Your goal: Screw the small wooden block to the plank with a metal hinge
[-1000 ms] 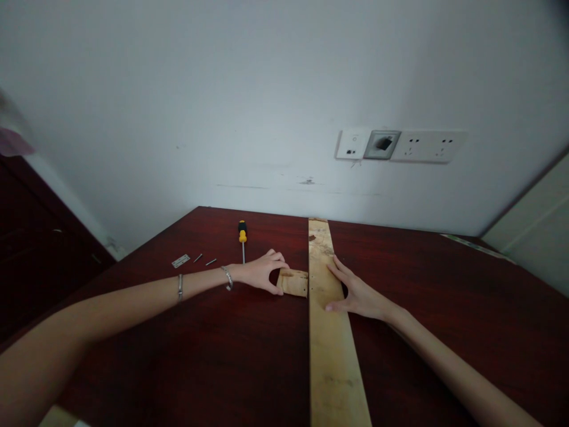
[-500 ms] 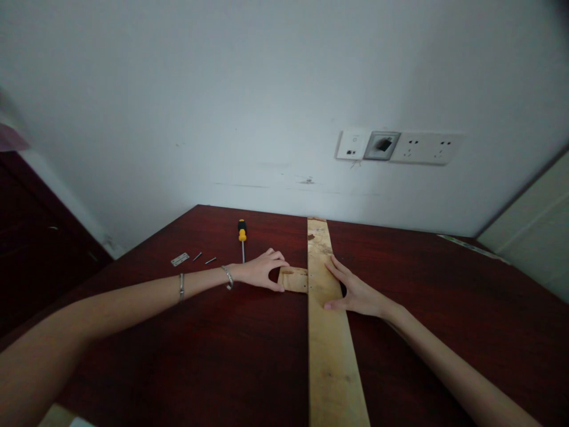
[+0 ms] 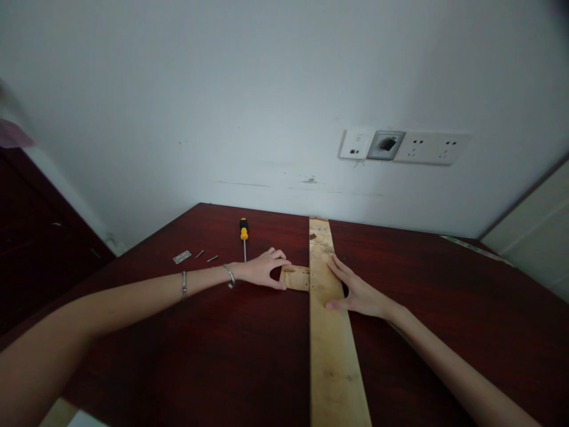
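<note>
A long wooden plank (image 3: 333, 350) lies on the dark red table, running from the near edge of the view towards the wall. Against its left side sits a short wooden block (image 3: 297, 279), with small dark holes close to the joint. My left hand (image 3: 262, 270) grips the block's left end between thumb and fingers. On the plank's right edge, my right hand (image 3: 358, 290) holds on, thumb and fingertips resting on the top face. Left of the block, a yellow and black screwdriver (image 3: 244, 230) points its shaft towards my left hand, which hides the tip.
A perforated metal plate (image 3: 182, 257) and two screws (image 3: 200, 254) lie on the left part of the table (image 3: 200, 356). Behind stands a white wall with sockets (image 3: 431, 148). A flat printed strip (image 3: 475, 250) lies at the table's back right.
The whole view has shifted slightly, so everything appears a little further right. Both hands keep their hold, and the plank and block stay put against each other.
</note>
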`<state>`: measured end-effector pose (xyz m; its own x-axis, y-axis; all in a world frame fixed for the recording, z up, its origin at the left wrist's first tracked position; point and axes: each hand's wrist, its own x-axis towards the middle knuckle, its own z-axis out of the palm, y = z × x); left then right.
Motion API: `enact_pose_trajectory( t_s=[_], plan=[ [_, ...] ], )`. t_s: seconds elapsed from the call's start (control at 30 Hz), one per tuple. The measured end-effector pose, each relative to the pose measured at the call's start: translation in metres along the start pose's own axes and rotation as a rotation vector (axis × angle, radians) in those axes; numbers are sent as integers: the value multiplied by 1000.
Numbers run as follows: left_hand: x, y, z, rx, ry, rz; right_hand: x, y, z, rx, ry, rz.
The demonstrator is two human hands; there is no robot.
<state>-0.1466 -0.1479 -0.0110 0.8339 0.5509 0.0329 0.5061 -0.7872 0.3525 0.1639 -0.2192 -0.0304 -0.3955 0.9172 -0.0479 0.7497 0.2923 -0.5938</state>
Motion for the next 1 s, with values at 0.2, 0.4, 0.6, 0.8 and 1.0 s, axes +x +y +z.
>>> enact_pose_trajectory(
  t_s=[0.2, 0.4, 0.6, 0.8, 1.0],
  plan=[
    [1, -1, 0, -8, -9, 6, 1, 3, 1, 6, -1, -17],
    [2, -4, 1, 3, 1, 17, 2, 5, 2, 1, 7, -30],
    [2, -1, -1, 14, -46, -22, 2, 4, 3, 1, 13, -21],
    [-2, -1, -8, -18, -54, -48, 2, 2, -2, -46, -21, -3],
    [-37, -21, -52, 27, 136, -71, 6, -13, -11, -108, 67, -134]
  ],
)
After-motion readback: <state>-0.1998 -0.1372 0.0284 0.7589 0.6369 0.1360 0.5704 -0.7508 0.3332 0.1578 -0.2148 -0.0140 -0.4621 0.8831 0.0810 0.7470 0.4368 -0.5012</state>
